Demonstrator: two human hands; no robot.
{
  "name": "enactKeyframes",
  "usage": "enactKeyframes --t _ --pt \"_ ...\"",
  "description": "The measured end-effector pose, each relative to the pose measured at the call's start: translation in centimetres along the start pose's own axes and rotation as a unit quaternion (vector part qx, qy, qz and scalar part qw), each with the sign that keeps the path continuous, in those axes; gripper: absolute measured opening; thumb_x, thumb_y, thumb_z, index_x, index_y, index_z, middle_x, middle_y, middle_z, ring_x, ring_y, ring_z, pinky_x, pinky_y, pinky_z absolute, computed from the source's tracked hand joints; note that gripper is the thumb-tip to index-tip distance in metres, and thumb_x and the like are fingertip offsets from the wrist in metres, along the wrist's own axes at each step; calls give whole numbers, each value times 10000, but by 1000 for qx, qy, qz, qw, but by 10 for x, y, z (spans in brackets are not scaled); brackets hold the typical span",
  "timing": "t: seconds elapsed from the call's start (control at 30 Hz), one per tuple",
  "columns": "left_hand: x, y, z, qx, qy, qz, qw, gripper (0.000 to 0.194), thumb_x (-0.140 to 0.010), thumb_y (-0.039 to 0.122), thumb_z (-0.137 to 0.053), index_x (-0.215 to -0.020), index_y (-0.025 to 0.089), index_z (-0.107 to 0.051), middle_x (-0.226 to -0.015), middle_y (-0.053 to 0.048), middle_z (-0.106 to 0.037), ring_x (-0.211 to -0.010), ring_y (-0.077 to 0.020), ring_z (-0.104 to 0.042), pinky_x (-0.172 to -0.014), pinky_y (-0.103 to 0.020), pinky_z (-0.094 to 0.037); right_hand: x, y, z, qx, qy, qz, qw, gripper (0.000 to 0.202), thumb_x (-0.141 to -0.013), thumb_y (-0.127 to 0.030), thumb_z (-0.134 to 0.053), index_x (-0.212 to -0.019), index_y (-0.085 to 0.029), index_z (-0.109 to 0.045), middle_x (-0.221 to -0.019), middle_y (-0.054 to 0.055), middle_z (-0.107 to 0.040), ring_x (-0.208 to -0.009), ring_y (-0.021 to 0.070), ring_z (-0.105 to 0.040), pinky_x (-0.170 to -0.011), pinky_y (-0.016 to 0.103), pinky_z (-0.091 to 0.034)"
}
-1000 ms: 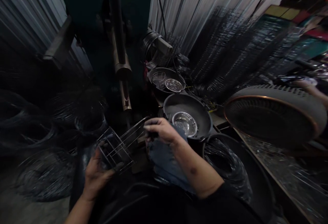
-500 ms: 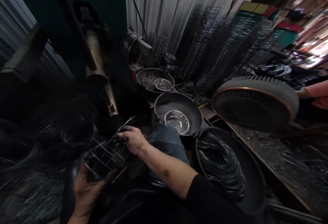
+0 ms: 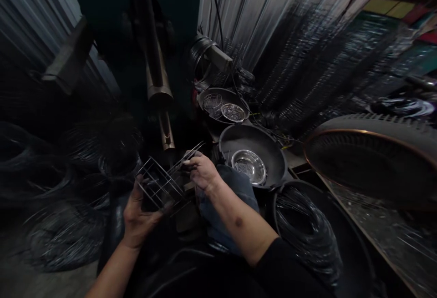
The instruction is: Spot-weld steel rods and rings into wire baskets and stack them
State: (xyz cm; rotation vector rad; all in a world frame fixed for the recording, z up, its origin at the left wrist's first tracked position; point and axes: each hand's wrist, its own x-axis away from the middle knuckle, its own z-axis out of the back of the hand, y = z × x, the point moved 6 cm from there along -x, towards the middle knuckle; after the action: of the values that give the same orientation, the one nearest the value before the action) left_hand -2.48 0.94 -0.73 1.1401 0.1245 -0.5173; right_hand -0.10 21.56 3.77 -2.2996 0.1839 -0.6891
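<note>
My left hand (image 3: 140, 216) grips a small wire basket frame (image 3: 160, 184) from its left and lower side, thumb up along one edge. At the frame's upper right, my right hand (image 3: 201, 170) is closed on thin wire (image 3: 191, 151), its fingers bent together. Whether that wire is joined to the frame I cannot tell. Just above both hands, the metal rod of a machine (image 3: 167, 134) points down, apart from the frame. Dark surroundings hide the frame's underside.
Right of my knee stands a black pan (image 3: 269, 152) holding a steel bowl (image 3: 257, 170) of small metal pieces. Behind it, another pan (image 3: 205, 95) holds round wire racks. A wire coil (image 3: 307, 229) lies at lower right, near a fan (image 3: 368, 166). Wire bundles (image 3: 64, 239) lie at left.
The view has swung left, so the scene sits further right. Both hands still hold the wire frame and wire, now nearer below the machine's rod. The person at far right is out of view.
</note>
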Motion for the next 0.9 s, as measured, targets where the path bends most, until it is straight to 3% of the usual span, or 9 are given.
enactKeyframes --t 0.2,0.33,0.43,0.63,0.9 --pt "-17 23 0 -41 18 -87 995 1011 -654 458 -771 -1487 304 -220 -1297 -129 -549 -1100 -351 -591 -929 -571 -503 -8 -14 -7 -19 -59 -8 998 270 -531 -69 -504 -776 -185 -500 -524 -36 -586 -433 152 -578 -386 202 -394" --pt "-24 28 -3 -60 19 -124 990 990 -688 476 -739 -1495 294 -195 -1346 -144 -508 -1143 -355 -564 -950 -559 -493 -15 -19 -3 13 -30 11 999 227 -624 -147 -669 -792 -174 -520 -569 -28 -614 -387 112 -539 -340 163 -300" --pt "-28 27 -8 -72 14 -135 988 967 -714 492 -709 -1499 295 -180 -1346 -146 -509 -1154 -353 -557 -950 -551 -493 -22 -20 0 7 -10 24 1000 196 -631 -136 -676 -738 -165 -513 -541 -31 -594 -358 89 -499 -321 150 -243" --pt "-38 24 -15 -69 11 -119 990 956 -715 493 -706 -1497 295 -192 -1329 -152 -518 -1171 -354 -545 -940 -548 -494 -27 -24 -7 -60 -23 71 995 104 -701 -119 -598 -695 -170 -508 -529 -57 -566 -307 40 -376 -357 170 -336" --pt "-52 21 -16 -84 12 -121 989 1000 -679 494 -735 -1494 260 -205 -1313 -140 -528 -1126 -316 -576 -946 -493 -494 -34 -25 -17 -63 -15 95 993 115 -736 -103 -589 -695 -171 -507 -556 -66 -574 -305 32 -349 -378 183 -369"
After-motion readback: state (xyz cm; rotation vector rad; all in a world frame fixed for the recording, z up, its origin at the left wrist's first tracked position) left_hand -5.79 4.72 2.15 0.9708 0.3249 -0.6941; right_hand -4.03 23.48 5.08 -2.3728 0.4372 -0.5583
